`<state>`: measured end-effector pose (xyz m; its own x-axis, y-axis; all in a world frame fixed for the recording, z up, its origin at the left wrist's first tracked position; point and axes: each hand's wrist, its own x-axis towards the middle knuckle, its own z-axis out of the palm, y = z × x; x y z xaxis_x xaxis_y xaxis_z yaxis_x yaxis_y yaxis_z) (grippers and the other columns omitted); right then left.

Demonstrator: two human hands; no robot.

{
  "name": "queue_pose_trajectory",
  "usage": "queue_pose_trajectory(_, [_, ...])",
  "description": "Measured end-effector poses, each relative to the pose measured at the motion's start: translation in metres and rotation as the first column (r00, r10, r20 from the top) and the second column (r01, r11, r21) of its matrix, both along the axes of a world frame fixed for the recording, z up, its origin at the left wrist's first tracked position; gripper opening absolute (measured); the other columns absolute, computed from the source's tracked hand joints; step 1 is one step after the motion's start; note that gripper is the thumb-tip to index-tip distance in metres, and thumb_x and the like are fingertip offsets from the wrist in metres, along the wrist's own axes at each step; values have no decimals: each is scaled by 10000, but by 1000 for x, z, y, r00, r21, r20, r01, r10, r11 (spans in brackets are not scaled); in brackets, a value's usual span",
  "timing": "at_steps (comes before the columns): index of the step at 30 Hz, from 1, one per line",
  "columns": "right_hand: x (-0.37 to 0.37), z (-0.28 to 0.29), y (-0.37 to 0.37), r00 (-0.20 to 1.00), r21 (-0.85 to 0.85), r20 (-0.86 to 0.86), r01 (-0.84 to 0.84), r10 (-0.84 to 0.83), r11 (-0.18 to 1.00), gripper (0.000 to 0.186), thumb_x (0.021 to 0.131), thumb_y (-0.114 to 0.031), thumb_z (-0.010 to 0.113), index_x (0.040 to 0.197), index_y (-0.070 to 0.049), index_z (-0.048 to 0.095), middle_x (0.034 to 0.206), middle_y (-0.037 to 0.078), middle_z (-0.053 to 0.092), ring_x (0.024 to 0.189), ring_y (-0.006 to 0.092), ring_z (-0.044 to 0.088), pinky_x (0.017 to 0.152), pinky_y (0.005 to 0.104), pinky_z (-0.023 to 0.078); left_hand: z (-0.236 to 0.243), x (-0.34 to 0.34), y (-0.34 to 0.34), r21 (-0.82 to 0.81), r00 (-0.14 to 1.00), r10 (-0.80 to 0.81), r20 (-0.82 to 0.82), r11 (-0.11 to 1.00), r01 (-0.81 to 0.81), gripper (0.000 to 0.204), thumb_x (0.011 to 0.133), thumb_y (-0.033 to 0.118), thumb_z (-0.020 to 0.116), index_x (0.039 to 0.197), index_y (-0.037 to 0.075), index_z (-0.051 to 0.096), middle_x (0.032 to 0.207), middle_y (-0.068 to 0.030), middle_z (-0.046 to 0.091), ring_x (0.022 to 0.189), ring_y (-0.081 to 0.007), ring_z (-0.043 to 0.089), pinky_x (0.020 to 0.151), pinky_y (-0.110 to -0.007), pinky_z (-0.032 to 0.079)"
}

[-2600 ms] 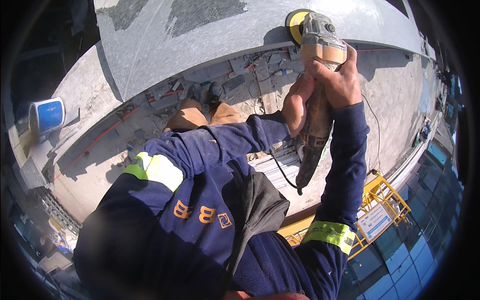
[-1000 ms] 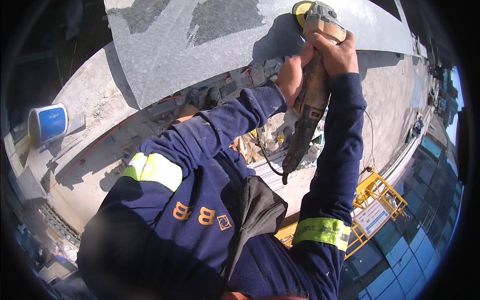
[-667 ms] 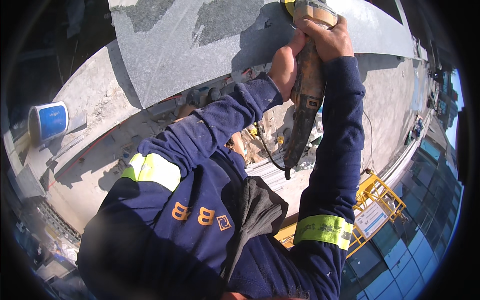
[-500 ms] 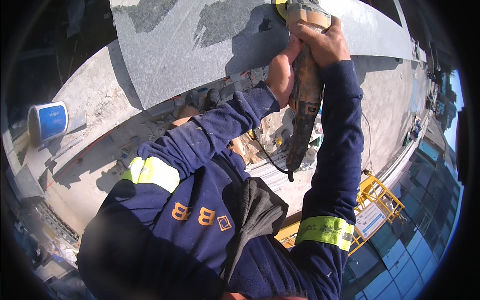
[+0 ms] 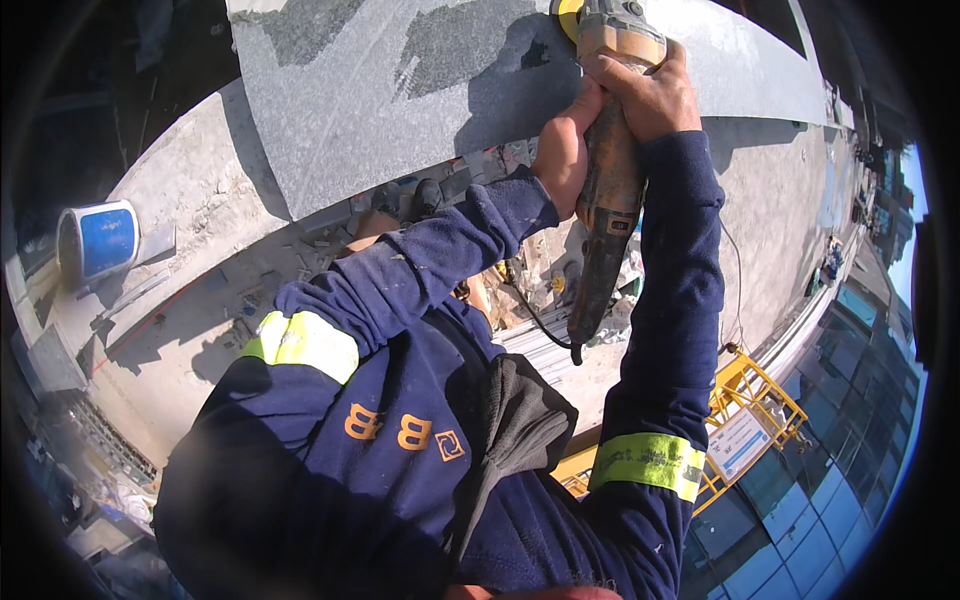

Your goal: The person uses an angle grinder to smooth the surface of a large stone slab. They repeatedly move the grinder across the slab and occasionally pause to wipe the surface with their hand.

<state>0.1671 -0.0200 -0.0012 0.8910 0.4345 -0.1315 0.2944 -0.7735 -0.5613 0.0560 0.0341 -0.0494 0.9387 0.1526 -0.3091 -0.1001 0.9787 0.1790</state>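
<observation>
Left hand (image 5: 562,160) and right hand (image 5: 655,97) hold an angle grinder (image 5: 612,165) in their grip toward one o'clock, its yellow disc (image 5: 566,18) close to a grey panel (image 5: 345,120).

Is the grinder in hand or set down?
In hand: the right grip wraps the grinder below its head, and the left grip holds its body.

Room left, tight middle

A hand could pass over the grey slab (image 5: 340,130) left of the yellow disc (image 5: 568,17). The left hand (image 5: 563,158) and right hand (image 5: 655,97) crowd the grinder (image 5: 611,175); below, the left sleeve (image 5: 400,257) and black cord (image 5: 541,322) narrow the gap.
</observation>
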Motion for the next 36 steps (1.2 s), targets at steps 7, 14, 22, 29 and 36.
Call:
queue_pose_trajectory(7, [10, 16, -3, 991, 13, -124, 50, -49, 999, 905, 661, -470, 817, 1263, 97, 446, 1115, 240, 638, 986, 304, 667, 852, 367, 547, 0, 16, 3, -25, 983, -173, 65, 984, 175, 576, 1013, 508, 429, 1324, 28, 503, 1193, -114, 620, 1086, -212, 610, 940, -376, 504])
queue_pose_trajectory(14, [39, 5, 31, 997, 199, -44, -51, 61, 979, 877, 660, -450, 818, 1252, 90, 462, 1107, 232, 637, 985, 297, 662, 853, 365, 543, -4, 38, 25, 166, 989, -144, 42, 977, 135, 559, 1015, 519, 401, 1220, 23, 555, 1087, -115, 656, 956, -226, 663, 825, -374, 563])
queue_pose_trajectory(22, [43, -18, 56, 991, 297, 39, -132, 126, 946, 840, 660, -419, 817, 1243, 77, 470, 1094, 219, 637, 981, 290, 657, 853, 365, 537, 3, 24, 39, 134, 999, 38, 38, 990, -43, 528, 1029, 492, 385, 1205, 24, 554, 1056, -109, 661, 915, -220, 684, 783, -369, 592])
queue_pose_trajectory(29, [39, -17, 57, 993, 320, 28, -119, 116, 940, 809, 660, -393, 816, 1235, 66, 478, 1083, 208, 638, 977, 285, 653, 853, 365, 533, -3, 24, 46, 127, 998, 48, 29, 991, -51, 539, 1022, 503, 403, 1208, 20, 551, 1042, -110, 664, 884, -215, 687, 780, -361, 591])
queue_pose_trajectory(36, [36, -14, 57, 995, 340, 15, -99, 100, 935, 779, 660, -366, 815, 1227, 54, 485, 1072, 196, 638, 974, 279, 648, 853, 365, 528, -6, 28, 44, 113, 1000, -15, 22, 994, 13, 532, 1026, 496, 390, 1224, 29, 549, 1074, -103, 663, 920, -219, 679, 801, -368, 582])
